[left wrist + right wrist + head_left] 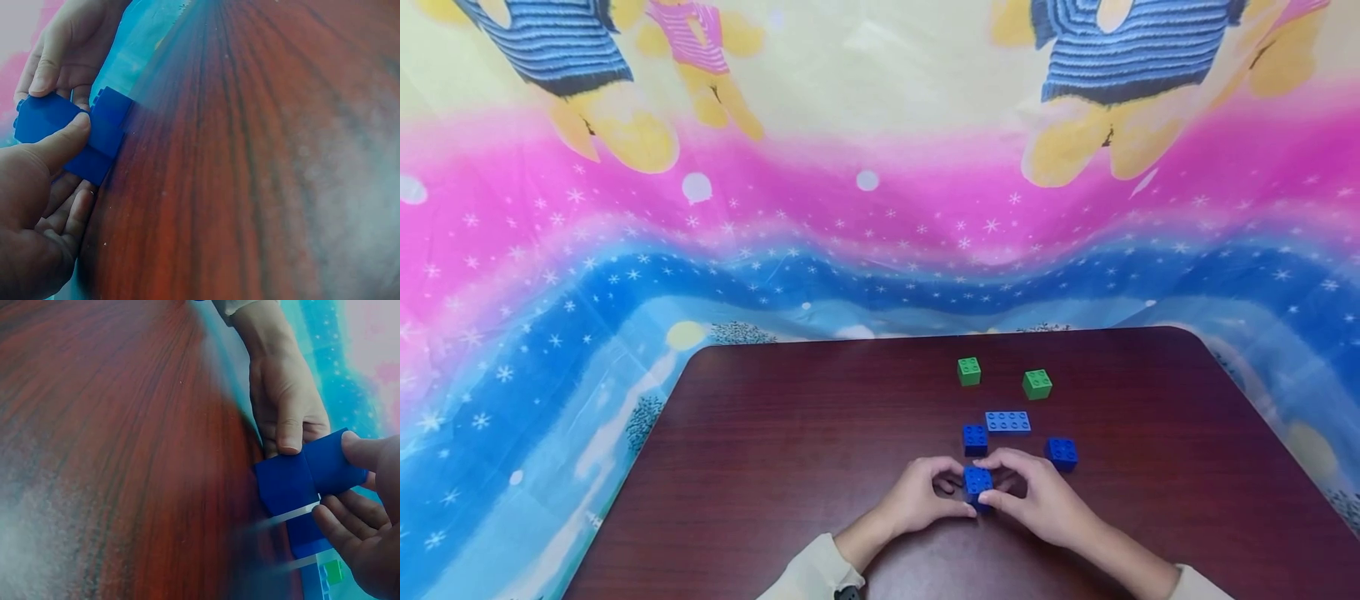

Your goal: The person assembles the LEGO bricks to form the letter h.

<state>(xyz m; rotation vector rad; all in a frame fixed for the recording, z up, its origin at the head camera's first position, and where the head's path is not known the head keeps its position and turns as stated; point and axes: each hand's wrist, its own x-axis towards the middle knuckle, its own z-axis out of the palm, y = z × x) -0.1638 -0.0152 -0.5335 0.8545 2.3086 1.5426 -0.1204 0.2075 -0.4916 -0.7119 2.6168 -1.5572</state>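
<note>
Two blue bricks (977, 482), one on top of the other, stand between my hands near the middle of the table. My left hand (923, 497) pinches the lower part of the stack, its thumb on the near side in the left wrist view. With thumb and fingers, my right hand (1041, 498) grips the upper brick (332, 464); the lower brick (284, 484) sits directly beneath it. Just behind the stack is a blue brick (975, 440), and another blue brick (1062, 454) lies beyond the right hand. The fingers hide part of the stack.
Behind these lies a long light-blue brick (1007, 422). Two green bricks, a left one (969, 372) and a right one (1037, 384), stand toward the far edge of the dark wood table (775, 433). A printed cloth (865, 225) hangs around the table.
</note>
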